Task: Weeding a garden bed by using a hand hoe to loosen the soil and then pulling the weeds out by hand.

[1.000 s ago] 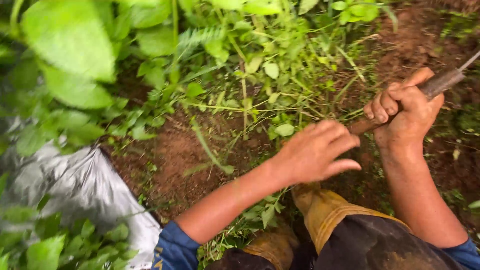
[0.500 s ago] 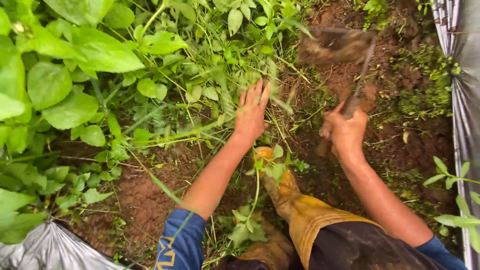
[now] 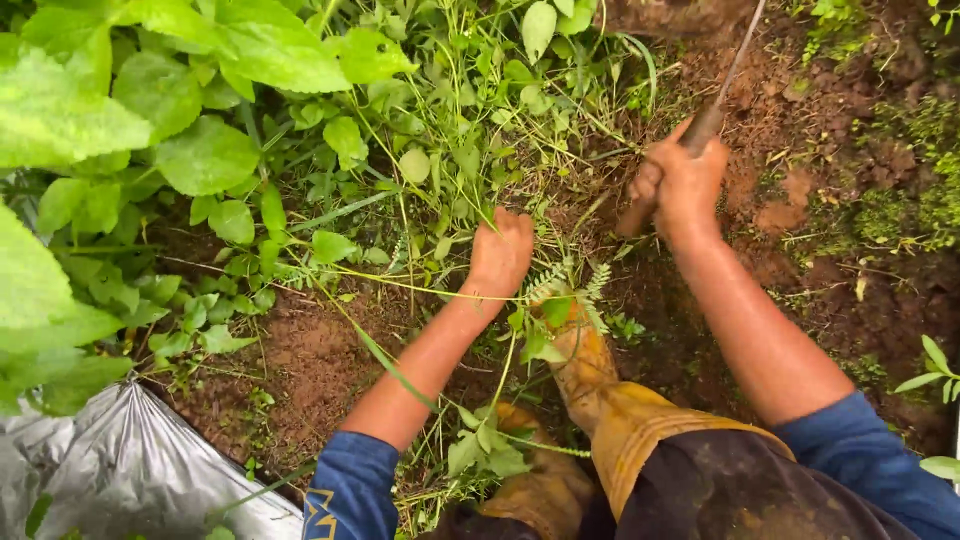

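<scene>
Two hands at work over a weedy strip of red-brown soil, seen from above. Left hand is closed into a fist around a tuft of thin green weed stems; the stems rise from the fist and spread away from the person, into the tangle of grass and small leaves just beyond the knuckles. Right hand is clenched tight on the wooden handle of a hand hoe, thumb side up. A thin metal shank runs up from the handle, beyond the right hand, to the top edge of the view; the blade is mostly out of sight there, so its shape cannot be told.

The hoe sits to the right of the gripped weeds, with the two hands near each other but apart, a patch of stalks and bare earth between them. Bare soil lies to the right of the right hand.

Below the left hand, towards the person, a muddy yellow boot stands among fern sprigs and small leaves. Large broad leaves crowd the ground well to the left of the left hand. Silver plastic sheeting lies near the left elbow, at the lower left corner. Both forearms are bare, with blue sleeves pushed up.
</scene>
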